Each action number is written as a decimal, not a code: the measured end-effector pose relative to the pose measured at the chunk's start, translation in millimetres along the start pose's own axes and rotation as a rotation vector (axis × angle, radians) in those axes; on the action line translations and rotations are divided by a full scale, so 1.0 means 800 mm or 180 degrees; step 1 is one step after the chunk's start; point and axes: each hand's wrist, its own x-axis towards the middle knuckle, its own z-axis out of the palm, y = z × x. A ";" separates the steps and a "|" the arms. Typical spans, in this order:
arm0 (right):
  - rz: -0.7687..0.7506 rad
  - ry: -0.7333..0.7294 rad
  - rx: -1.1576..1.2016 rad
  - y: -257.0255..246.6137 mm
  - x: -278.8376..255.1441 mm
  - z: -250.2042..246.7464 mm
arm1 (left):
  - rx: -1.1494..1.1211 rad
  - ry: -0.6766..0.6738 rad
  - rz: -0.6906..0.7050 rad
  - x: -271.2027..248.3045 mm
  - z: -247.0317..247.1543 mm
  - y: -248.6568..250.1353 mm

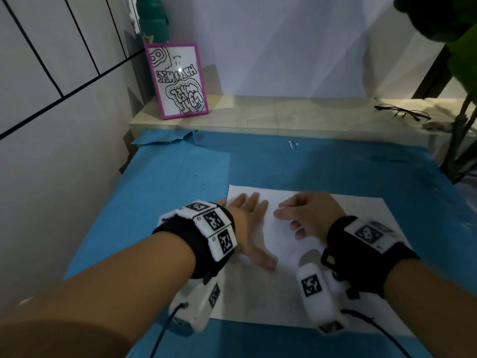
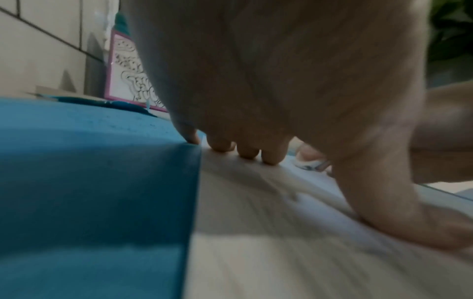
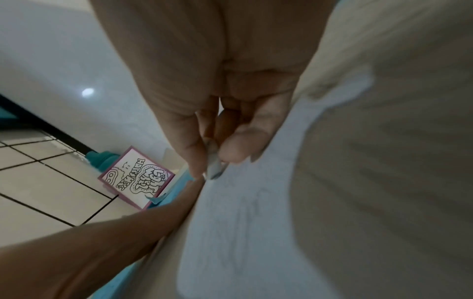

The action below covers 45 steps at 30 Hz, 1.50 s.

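A white sheet of paper point(image 1: 348, 254) lies flat on the blue table cover point(image 1: 180, 182). My left hand point(image 1: 254, 223) presses on the sheet's far left part with straight, spread fingers; in the left wrist view its fingertips point(image 2: 245, 149) rest at the paper point(image 2: 281, 242) edge beside the blue cover point(image 2: 89, 182). My right hand point(image 1: 291, 220) sits just right of it with curled fingers, the tips touching the sheet. In the right wrist view the thumb and forefinger of my right hand point(image 3: 217, 159) meet, long nails against the paper point(image 3: 230, 222). Nothing shows between them.
A pink-framed drawing point(image 1: 178, 81) leans on a pale wooden ledge point(image 1: 284, 117) behind the cover. Black glasses point(image 1: 402, 115) lie on the ledge at the right, near a green plant point(image 1: 459, 73). A teal bottle point(image 1: 152, 19) stands behind the frame. A tiled wall point(image 1: 51, 73) runs along the left.
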 end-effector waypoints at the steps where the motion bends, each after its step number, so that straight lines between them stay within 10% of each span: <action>1: -0.0037 -0.0002 -0.0180 -0.005 0.002 0.002 | -0.0020 0.0000 -0.0015 -0.001 -0.001 0.002; 6: 0.0023 -0.0588 -0.0972 -0.023 0.003 0.002 | 0.0054 -0.0029 -0.0078 -0.005 -0.005 0.009; 45: -0.0159 -0.0902 -0.1498 -0.018 -0.002 -0.009 | 0.0174 -0.0131 -0.0111 0.001 -0.007 0.011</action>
